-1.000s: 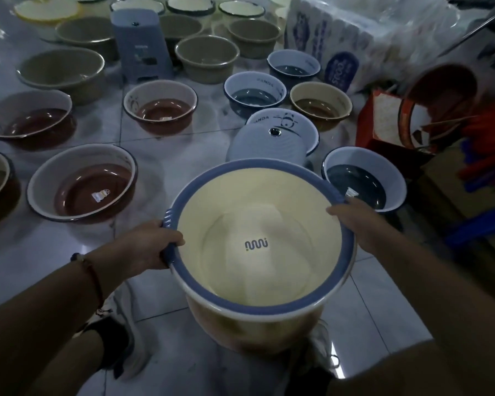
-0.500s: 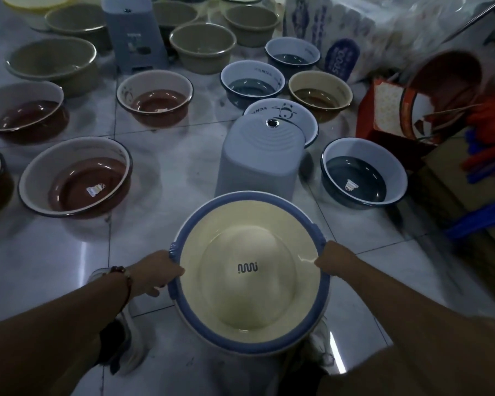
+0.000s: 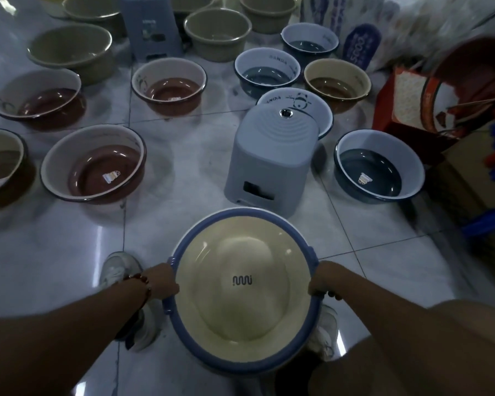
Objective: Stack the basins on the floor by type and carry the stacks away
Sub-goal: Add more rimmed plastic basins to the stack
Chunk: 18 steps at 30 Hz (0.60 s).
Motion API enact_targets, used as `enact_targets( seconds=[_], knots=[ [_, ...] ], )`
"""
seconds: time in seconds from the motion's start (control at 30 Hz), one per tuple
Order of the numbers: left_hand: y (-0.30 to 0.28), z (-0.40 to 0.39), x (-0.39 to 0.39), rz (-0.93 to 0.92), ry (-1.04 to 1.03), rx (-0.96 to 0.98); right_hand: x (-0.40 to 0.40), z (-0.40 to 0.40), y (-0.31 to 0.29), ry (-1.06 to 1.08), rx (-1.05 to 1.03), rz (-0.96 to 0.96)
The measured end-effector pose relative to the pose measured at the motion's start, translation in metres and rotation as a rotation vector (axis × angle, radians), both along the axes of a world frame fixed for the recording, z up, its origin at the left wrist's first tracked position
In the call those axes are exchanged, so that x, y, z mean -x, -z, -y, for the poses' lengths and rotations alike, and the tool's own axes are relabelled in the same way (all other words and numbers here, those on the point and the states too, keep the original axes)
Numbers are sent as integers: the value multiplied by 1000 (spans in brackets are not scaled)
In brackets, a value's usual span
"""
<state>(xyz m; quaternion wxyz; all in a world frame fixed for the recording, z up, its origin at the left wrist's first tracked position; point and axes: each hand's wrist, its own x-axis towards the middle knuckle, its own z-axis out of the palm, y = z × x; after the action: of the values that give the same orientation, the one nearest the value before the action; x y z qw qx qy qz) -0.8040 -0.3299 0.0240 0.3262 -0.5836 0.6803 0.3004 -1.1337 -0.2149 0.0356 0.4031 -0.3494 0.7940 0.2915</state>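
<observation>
Both hands, left hand (image 3: 162, 284) and right hand (image 3: 325, 281), grip the blue rim of a round cream plastic basin (image 3: 240, 290) with a wavy logo inside.

Cream basin (image 3: 240, 284), blue rim, upright, brown and blue basins (image 3: 93, 164) on floor

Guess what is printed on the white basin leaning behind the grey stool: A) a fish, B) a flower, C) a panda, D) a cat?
C: the white basin tilted up behind the grey stool shows a small black-and-white panda drawing on its inner wall.
</observation>
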Motion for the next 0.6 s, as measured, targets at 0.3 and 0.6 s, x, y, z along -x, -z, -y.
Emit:
enact_targets(
  seconds=[0.3, 0.6],
  knots=[
    [-11, 36, 36, -143, 374, 330, -22, 57, 3, -71, 612, 281],
    [-41, 155, 150, -397, 277, 570, 40, 198, -11, -178, 956, 125]
  ],
)
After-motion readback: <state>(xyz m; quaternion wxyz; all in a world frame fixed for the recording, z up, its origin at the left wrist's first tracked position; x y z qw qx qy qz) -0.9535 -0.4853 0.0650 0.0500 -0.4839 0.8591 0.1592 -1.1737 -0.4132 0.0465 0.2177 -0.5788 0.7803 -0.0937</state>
